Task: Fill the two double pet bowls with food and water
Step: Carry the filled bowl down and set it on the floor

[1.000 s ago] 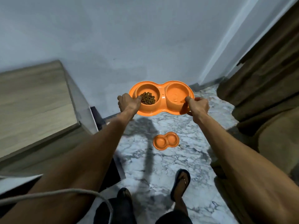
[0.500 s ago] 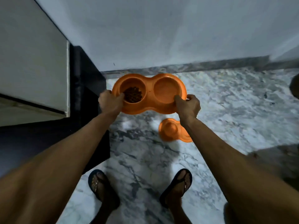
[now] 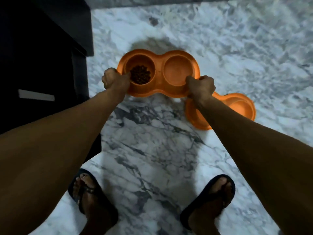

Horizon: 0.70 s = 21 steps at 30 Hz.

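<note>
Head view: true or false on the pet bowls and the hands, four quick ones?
1. The left hand and right hand each grip an end of the held double pet bowl. True.
2. The kibble sits in its right compartment. False: it is in the left compartment.
3. A second double pet bowl, also orange, lies on the marble floor to the right of the held one. True.
4. The person is barefoot. False: both feet wear dark sandals.
</note>
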Each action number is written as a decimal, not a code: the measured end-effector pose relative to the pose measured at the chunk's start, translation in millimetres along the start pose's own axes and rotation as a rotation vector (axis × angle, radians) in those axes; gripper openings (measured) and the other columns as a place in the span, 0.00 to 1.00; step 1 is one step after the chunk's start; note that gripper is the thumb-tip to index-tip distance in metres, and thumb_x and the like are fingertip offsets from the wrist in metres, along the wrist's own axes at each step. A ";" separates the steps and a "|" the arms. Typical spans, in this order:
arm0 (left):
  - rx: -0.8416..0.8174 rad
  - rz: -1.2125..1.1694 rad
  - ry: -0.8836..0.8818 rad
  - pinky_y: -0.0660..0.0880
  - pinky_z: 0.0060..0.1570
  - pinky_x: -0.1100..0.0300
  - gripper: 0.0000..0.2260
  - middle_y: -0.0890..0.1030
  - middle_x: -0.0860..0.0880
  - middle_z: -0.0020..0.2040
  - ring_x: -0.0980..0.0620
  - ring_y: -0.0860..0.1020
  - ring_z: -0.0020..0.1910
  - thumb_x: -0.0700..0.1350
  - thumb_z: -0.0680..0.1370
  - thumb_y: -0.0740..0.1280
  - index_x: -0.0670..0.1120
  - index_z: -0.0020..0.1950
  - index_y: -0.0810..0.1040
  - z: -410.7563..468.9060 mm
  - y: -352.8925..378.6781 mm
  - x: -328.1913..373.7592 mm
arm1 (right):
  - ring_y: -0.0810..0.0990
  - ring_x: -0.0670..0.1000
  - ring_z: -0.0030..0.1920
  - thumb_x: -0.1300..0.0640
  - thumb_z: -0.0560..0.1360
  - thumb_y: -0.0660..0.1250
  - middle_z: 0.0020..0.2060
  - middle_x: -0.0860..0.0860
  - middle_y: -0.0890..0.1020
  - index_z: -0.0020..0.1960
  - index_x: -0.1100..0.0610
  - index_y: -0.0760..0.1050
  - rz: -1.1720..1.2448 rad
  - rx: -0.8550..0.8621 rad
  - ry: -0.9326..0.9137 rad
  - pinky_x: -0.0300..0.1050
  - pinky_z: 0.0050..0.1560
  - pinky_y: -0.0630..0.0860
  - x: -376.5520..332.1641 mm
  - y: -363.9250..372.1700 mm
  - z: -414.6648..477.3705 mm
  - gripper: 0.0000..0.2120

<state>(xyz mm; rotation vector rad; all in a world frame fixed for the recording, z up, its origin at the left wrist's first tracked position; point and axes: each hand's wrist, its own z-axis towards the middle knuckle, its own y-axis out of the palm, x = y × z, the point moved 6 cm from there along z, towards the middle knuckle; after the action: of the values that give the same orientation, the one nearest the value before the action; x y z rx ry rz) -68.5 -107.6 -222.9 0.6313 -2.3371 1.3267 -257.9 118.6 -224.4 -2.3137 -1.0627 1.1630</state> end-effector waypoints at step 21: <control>0.066 0.026 -0.100 0.78 0.51 0.51 0.17 0.82 0.41 0.55 0.42 0.80 0.56 0.51 0.73 0.72 0.40 0.55 0.79 48.4 33.5 -61.8 | 0.77 0.61 0.59 0.50 0.72 0.70 0.55 0.61 0.81 0.55 0.65 0.78 -0.127 -0.040 0.004 0.52 0.52 0.75 37.9 71.5 33.4 0.20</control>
<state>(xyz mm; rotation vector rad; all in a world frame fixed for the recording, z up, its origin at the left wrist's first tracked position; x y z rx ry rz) -40.8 -122.4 -302.3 0.7052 -2.3965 1.4201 -236.3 98.7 -306.9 -2.2403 -1.2225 1.0980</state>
